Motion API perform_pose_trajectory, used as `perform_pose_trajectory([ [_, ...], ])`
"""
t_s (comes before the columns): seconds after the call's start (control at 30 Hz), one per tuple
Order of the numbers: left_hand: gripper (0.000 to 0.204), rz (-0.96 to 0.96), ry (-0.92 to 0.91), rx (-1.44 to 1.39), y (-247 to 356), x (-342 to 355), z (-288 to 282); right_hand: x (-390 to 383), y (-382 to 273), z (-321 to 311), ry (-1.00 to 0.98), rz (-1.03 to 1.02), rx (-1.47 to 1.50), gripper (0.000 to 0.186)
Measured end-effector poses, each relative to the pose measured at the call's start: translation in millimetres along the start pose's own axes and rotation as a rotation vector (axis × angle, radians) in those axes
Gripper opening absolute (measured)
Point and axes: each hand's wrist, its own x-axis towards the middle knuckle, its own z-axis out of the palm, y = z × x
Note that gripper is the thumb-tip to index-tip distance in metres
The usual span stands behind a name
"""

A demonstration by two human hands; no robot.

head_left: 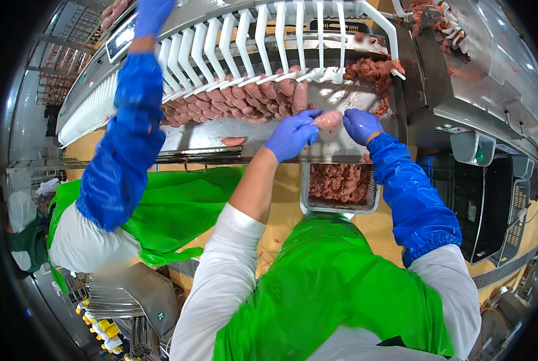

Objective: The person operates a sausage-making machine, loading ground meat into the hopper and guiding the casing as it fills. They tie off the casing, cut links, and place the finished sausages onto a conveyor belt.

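Note:
My left hand (290, 136), in a purple-blue glove, is closed round one end of a short pink sausage (327, 120) over the steel tray (269, 133). At the sausage's other side my right hand (361, 126), gloved alike, has its fingers drawn together in a pinch; whatever is between them is too small to make out. Heaped linked sausages (239, 102) lie to the left of my hands. Beyond my right hand, loose ground meat (374, 73) clings to the tray. One separate sausage (233, 141) rests by the tray's front edge.
White curved hooks (243, 43) hang in a row above the tray. Below its front edge stands a bin (305, 191) of ground meat. At left, a co-worker's blue sleeve (131, 120) reaches up to the machine. A steel machine (485, 90) and black crates (470, 207) are at right.

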Motion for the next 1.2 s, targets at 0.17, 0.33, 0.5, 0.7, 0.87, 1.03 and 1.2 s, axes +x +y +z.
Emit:
perform_pose_trajectory([
  [0.17, 0.023, 0.288, 0.039, -0.504, -25.5, -10.8, -10.3, 21.3, -10.9, 7.3, -0.004, -0.139, 0.396, 0.027],
  [0.33, 0.022, 0.049, 0.009, -0.497, -17.0, -10.1, -21.0, 56.5, -66.4, 28.1, -0.256, -0.044, 1.282, 0.059],
  [0.5, 0.036, 0.169, -0.187, 0.683, 26.0, -10.5, -48.6, 70.2, -67.8, 64.8, -0.282, -0.262, 1.190, 0.054],
  [0.7, 0.040, -0.134, -0.303, 1.050, 48.1, -8.3, -57.3, 37.9, -47.1, 9.1, -0.536, 0.213, 1.606, 0.032],
  [0.87, 0.035, -0.053, -0.174, 1.035, 21.2, 6.2, -45.3, 33.8, -66.5, -21.6, -0.570, 0.006, 1.217, 0.040],
  [1.03, 0.027, -0.041, -0.193, 0.907, 34.7, 5.1, -41.5, 27.6, -92.7, -41.2, -0.468, -0.038, 0.723, 0.036],
  [1.2, 0.026, 0.019, -0.012, 0.853, 49.2, -12.1, -23.9, 13.8, -72.4, 7.7, -0.685, 0.087, 1.184, 0.031],
])
